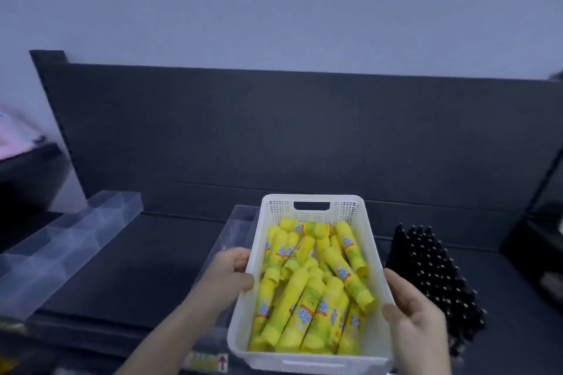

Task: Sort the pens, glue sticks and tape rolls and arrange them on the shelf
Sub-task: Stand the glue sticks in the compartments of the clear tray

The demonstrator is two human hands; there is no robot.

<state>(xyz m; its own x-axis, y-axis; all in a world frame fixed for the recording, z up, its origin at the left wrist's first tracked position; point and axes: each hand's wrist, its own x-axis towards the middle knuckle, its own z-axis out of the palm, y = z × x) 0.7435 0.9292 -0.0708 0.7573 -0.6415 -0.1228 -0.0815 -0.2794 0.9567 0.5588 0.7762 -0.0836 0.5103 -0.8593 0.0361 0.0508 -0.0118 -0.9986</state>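
Note:
A white perforated basket (373, 248) full of several yellow glue sticks (307, 304) is held above the dark shelf (158, 259). My left hand (234, 271) grips the basket's left rim, thumb over the edge. My right hand (411, 313) grips its right rim the same way. Black pens (432, 280) lie packed in rows just right of the basket. No tape rolls are in view.
A clear plastic divided organiser (64, 250) lies at the left of the shelf. Another clear container (240, 222) sits under the basket's left side. The shelf's dark back panel (289, 131) rises behind. A labelled box edge (207, 362) shows at the bottom.

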